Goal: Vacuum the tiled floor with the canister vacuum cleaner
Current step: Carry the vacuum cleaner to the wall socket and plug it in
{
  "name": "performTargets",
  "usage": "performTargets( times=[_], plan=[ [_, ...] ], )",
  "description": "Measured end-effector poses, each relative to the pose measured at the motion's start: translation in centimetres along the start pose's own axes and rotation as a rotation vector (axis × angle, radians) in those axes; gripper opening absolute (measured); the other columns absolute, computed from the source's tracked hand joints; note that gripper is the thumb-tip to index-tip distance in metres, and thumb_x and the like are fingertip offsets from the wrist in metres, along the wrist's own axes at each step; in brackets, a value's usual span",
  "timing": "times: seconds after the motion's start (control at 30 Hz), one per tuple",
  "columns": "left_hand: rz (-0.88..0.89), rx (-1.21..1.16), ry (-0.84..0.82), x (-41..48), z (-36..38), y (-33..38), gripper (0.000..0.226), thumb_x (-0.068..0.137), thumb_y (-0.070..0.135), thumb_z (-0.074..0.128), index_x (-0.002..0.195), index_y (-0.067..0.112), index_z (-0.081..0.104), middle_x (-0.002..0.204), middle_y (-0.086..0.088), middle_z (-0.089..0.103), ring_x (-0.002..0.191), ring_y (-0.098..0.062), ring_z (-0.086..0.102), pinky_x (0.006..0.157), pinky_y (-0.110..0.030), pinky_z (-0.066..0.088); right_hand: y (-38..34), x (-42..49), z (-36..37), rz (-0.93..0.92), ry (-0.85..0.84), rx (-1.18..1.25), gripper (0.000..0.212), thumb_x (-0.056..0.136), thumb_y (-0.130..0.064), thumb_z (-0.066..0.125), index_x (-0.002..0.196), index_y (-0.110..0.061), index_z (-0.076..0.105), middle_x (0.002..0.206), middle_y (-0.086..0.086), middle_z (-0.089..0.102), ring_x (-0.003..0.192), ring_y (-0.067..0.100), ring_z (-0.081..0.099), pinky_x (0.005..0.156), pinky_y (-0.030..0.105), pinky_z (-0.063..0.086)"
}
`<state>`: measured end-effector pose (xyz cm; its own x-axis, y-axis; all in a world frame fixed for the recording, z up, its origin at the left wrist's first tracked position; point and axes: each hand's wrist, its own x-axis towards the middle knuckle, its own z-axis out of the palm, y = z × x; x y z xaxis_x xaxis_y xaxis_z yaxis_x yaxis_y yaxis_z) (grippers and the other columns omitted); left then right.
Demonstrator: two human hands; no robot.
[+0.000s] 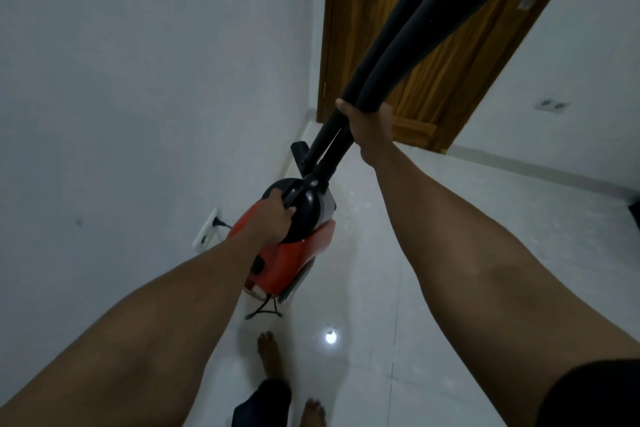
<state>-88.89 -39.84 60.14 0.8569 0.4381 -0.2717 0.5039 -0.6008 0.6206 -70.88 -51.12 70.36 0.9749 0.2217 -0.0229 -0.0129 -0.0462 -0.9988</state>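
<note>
The red and black canister vacuum cleaner (pixel 291 253) hangs above the glossy white tiled floor (pixel 433 270), carried by its black top handle, which my left hand (pixel 273 217) grips. My right hand (pixel 365 126) holds the black hose and wand (pixel 426 28) bundled together, both running up toward the top right of the view. A black nozzle piece (pixel 300 156) sticks out beside the hose base. The vacuum's black power cord (pixel 265 312) trails from the rear of the canister.
A white wall stands close on the left with a socket (pixel 207 229) and a plug in it. A wooden door (pixel 415 55) is straight ahead. My bare feet (pixel 270 354) stand on the tiles below. Another socket (pixel 552 104) sits on the right wall.
</note>
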Motion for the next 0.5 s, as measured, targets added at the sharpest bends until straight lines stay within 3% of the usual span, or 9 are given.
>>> performTargets(
  times=[0.23, 0.37, 0.5],
  plan=[
    [-0.006, -0.021, -0.026, -6.2, 1.4, -3.0, 0.037, 0.100, 0.024, 0.050, 0.130, 0.004, 0.041, 0.119, -0.023, 0.062, 0.107, -0.038, 0.060, 0.091, -0.044, 0.049, 1.1, -6.8, -0.1, 0.032, -0.004, 0.006, 0.031, 0.078, -0.013, 0.082, 0.104, -0.013, 0.064, 0.094, -0.003, 0.068, 0.085, 0.007, 0.064, 0.071, 0.022, 0.054],
    [-0.022, -0.043, -0.061, -10.0, 2.1, -5.9, 0.036, 0.101, 0.022, 0.050, 0.131, 0.003, 0.041, 0.121, -0.020, 0.061, 0.110, -0.036, 0.059, 0.082, -0.032, 0.041, 2.7, -11.2, 0.4, 0.051, 0.017, 0.025, 0.026, 0.077, -0.011, 0.082, 0.092, -0.018, 0.063, 0.091, -0.001, 0.069, 0.084, 0.010, 0.067, 0.076, 0.029, 0.058],
    [-0.034, -0.067, -0.105, -13.5, 3.3, -10.5, 0.032, 0.101, 0.021, 0.050, 0.126, 0.004, 0.043, 0.115, -0.020, 0.062, 0.092, -0.026, 0.057, 0.078, -0.032, 0.042, 6.0, -15.6, 1.6, 0.122, 0.026, 0.009, 0.026, 0.077, -0.013, 0.083, 0.097, -0.012, 0.066, 0.094, 0.005, 0.071, 0.088, 0.018, 0.070, 0.077, 0.035, 0.061]
  ],
)
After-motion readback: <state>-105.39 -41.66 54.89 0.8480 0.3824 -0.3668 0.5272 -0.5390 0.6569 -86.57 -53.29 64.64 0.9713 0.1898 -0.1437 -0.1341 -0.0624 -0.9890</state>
